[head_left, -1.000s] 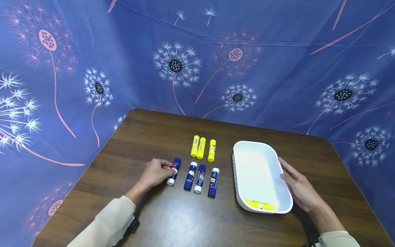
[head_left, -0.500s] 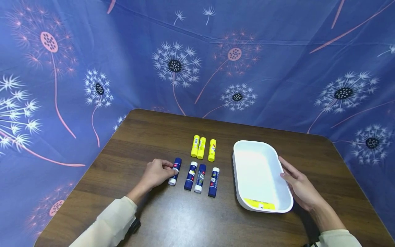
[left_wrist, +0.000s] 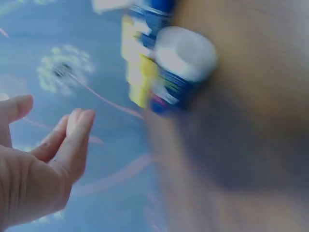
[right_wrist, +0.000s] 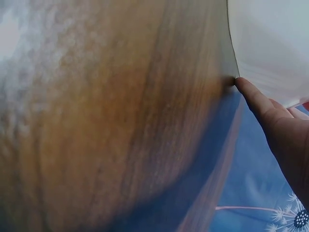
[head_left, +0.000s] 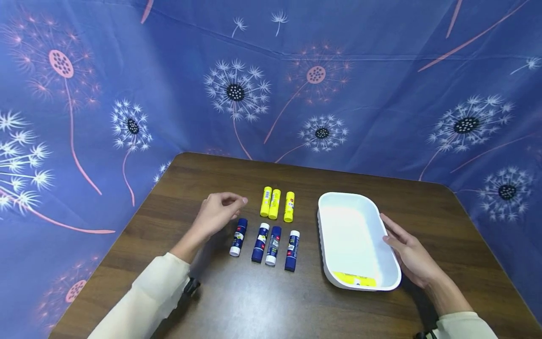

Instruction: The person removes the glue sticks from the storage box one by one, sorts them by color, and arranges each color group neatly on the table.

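Tray (head_left: pixel 326 226) against right hand (head_left: pixel 408 256)

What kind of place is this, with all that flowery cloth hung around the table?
Probably a makeshift recording booth rather than a lived-in room. Blue dandelion-print cloth screens off the brown wooden table, which holds only neat rows of glue sticks and a white tray. Cameras are worn on both wrists.
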Tool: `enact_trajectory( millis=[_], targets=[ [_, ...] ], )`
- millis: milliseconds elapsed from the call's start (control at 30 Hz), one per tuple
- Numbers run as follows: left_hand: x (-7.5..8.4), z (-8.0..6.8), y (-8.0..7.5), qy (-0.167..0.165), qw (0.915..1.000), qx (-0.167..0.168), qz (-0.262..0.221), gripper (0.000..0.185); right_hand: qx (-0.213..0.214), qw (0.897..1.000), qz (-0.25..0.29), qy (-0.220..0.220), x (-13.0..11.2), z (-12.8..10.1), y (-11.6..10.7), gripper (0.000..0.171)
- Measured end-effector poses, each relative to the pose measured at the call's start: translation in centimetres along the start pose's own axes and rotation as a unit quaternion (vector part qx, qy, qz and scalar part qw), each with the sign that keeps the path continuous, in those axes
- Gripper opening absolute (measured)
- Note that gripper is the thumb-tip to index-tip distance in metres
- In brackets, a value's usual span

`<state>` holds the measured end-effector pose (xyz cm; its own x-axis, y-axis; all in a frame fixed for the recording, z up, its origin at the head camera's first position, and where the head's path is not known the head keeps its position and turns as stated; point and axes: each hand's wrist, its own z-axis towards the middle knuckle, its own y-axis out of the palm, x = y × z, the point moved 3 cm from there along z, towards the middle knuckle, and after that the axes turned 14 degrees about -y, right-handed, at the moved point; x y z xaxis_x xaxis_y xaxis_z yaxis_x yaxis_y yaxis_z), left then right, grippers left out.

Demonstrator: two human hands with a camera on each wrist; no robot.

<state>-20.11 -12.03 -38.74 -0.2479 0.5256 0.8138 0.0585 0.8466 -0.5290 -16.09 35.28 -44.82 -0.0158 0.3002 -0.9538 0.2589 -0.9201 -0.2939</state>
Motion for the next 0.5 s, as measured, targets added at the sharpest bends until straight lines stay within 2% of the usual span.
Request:
enact_trajectory(
  millis=[100, 200, 333, 433, 500],
  targets=[
    [3.8, -0.3, 2.2, 0.056, 0.9973, -0.048, 0.002, 0.033, 0.000, 1.000, 0.007, 0.003, 0.0, -0.2, -0.1, 0.065],
    [7.1, -0.9, 5.3, 0.122, 0.9841, -0.125, 0.032, 0.032, -0.001, 1.000, 0.016, 0.006, 0.0, -0.3, -0.1, 0.065],
    [10.6, -1.5, 9.7, 0.184, 0.9516, -0.234, 0.074, 0.038, 0.001, 1.000, 0.021, 0.002, -0.1, -0.2, 0.0, 0.065],
    [12.1, -1.5, 12.4, 0.195, 0.9264, -0.305, 0.103, 0.043, 0.003, 1.000, 0.024, -0.004, -0.1, -0.2, 0.1, 0.065],
    [12.8, -1.4, 14.0, 0.188, 0.9056, -0.365, 0.108, 0.044, 0.001, 0.999, 0.032, -0.008, -0.2, -0.2, 0.2, 0.065]
  ],
)
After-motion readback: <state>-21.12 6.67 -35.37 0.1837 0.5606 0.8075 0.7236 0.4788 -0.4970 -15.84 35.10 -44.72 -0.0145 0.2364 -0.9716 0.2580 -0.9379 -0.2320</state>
